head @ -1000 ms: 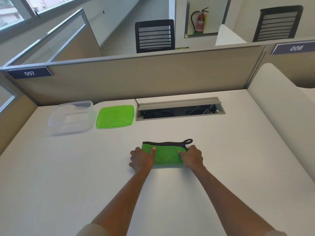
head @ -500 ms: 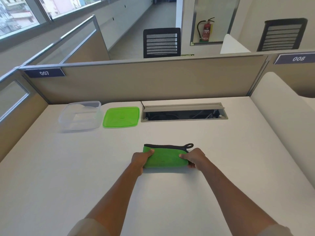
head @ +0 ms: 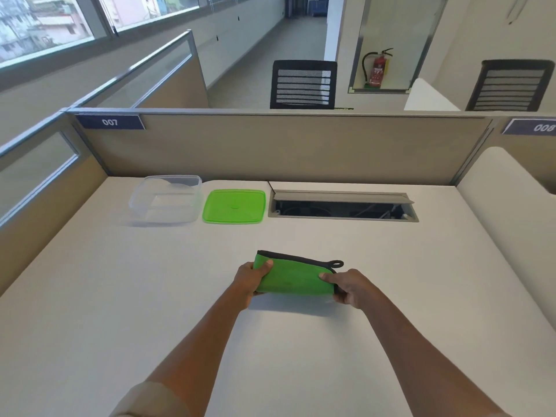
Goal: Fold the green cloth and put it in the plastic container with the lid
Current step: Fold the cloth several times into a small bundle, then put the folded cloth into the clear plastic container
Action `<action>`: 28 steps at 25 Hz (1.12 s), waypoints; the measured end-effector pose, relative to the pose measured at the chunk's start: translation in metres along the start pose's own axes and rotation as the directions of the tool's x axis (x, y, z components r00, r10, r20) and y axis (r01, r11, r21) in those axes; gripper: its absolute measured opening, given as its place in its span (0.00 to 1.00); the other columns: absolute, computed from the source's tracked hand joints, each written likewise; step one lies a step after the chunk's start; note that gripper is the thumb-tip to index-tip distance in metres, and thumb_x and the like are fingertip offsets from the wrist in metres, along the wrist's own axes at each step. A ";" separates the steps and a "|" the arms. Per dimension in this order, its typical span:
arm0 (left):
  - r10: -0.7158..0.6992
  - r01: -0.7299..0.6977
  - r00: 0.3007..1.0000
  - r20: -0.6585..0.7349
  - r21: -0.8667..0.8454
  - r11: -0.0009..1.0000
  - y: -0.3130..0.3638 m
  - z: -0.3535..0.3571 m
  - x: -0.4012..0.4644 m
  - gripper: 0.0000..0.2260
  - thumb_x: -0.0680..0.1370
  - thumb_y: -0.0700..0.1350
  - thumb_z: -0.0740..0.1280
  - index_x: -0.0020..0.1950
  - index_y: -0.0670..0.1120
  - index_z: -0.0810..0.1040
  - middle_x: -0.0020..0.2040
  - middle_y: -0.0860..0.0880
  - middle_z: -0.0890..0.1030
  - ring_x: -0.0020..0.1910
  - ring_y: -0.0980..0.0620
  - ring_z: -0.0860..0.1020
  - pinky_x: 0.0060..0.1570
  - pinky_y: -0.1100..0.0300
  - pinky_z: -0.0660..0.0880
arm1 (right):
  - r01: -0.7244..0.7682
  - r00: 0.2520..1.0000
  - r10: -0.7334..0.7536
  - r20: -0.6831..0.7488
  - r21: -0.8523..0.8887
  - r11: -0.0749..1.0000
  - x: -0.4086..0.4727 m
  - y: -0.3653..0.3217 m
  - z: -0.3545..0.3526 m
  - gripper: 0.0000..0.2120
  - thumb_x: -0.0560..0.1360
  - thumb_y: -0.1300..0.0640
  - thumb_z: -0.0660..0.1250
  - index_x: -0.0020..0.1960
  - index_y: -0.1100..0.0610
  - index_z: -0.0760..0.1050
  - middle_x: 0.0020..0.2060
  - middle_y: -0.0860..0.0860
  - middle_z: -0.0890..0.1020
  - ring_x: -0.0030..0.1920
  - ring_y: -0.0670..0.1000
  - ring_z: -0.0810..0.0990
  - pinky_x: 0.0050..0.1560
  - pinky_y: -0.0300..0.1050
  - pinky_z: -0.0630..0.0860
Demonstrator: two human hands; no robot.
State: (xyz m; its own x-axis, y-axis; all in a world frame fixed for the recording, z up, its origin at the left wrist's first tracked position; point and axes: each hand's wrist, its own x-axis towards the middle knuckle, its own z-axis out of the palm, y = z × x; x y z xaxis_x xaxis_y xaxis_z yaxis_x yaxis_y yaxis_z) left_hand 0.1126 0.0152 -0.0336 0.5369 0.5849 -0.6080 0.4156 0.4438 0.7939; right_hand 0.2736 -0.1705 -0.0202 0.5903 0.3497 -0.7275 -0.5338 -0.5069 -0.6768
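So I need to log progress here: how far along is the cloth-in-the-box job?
Folding looks done: the green cloth is a compact rectangle. In hand: the left hand and right hand grip its two ends, and a shadow below suggests it is lifted off the desk. Left: the clear container holds nothing, and its green lid lies beside it, off.

fingertips under green cloth (head: 293,279) hidden

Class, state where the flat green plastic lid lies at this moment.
In the head view the flat green plastic lid lies on the white desk, far left of centre, between the clear plastic container and the open cable tray.
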 end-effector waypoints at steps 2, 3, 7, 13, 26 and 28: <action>0.037 -0.037 0.999 -0.001 0.023 0.999 0.009 -0.017 0.003 0.13 0.77 0.49 0.71 0.55 0.42 0.76 0.54 0.41 0.82 0.52 0.43 0.81 0.47 0.49 0.81 | 0.004 1.000 -0.004 0.015 0.037 0.999 -0.002 -0.006 0.015 0.10 0.69 0.63 0.77 0.45 0.62 0.76 0.33 0.55 0.80 0.31 0.51 0.76 0.24 0.37 0.72; 0.050 -0.050 0.999 -0.001 0.031 0.998 0.015 -0.028 0.005 0.12 0.77 0.48 0.71 0.55 0.42 0.76 0.54 0.41 0.82 0.52 0.44 0.81 0.48 0.49 0.81 | 0.007 1.000 -0.007 0.022 0.036 0.999 -0.003 -0.010 0.025 0.09 0.70 0.64 0.76 0.45 0.62 0.76 0.34 0.55 0.80 0.31 0.51 0.76 0.24 0.38 0.73; 0.086 -0.083 0.996 -0.015 0.140 0.987 0.029 -0.071 0.016 0.09 0.78 0.47 0.70 0.51 0.42 0.79 0.50 0.41 0.83 0.45 0.47 0.82 0.42 0.55 0.80 | 0.055 0.997 -0.054 0.050 -0.007 0.998 -0.006 -0.028 0.066 0.08 0.71 0.63 0.75 0.46 0.61 0.76 0.37 0.55 0.80 0.34 0.51 0.77 0.31 0.42 0.74; 0.167 -0.127 0.980 -0.105 0.315 0.941 0.053 -0.142 0.038 0.12 0.77 0.50 0.70 0.50 0.40 0.81 0.46 0.42 0.84 0.43 0.45 0.82 0.44 0.55 0.79 | 0.177 0.980 -0.170 0.102 -0.070 0.982 -0.002 -0.056 0.137 0.08 0.72 0.61 0.73 0.42 0.58 0.74 0.42 0.57 0.80 0.39 0.54 0.78 0.35 0.43 0.74; 0.353 -0.197 0.891 -0.284 0.459 0.866 0.174 -0.308 0.124 0.16 0.77 0.53 0.69 0.50 0.39 0.82 0.48 0.39 0.83 0.48 0.40 0.81 0.46 0.51 0.77 | 0.412 0.911 -0.403 0.084 -0.170 0.895 0.039 -0.186 0.323 0.10 0.70 0.56 0.76 0.43 0.60 0.77 0.39 0.56 0.80 0.38 0.54 0.78 0.35 0.43 0.77; 0.374 -0.173 0.869 -0.324 0.511 0.842 0.193 -0.325 0.141 0.16 0.77 0.54 0.69 0.49 0.40 0.81 0.47 0.40 0.83 0.47 0.40 0.80 0.45 0.52 0.76 | 0.444 0.895 -0.441 0.067 -0.205 0.872 0.050 -0.208 0.347 0.11 0.69 0.56 0.76 0.39 0.60 0.76 0.35 0.56 0.79 0.35 0.54 0.76 0.37 0.46 0.78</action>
State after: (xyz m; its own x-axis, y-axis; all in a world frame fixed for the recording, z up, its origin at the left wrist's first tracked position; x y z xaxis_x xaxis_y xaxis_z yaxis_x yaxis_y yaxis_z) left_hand 0.0298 0.4041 0.0354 0.3845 0.8941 -0.2295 0.6322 -0.0739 0.7713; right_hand 0.2044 0.2254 0.0448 0.7233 0.5889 -0.3606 -0.0792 -0.4480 -0.8905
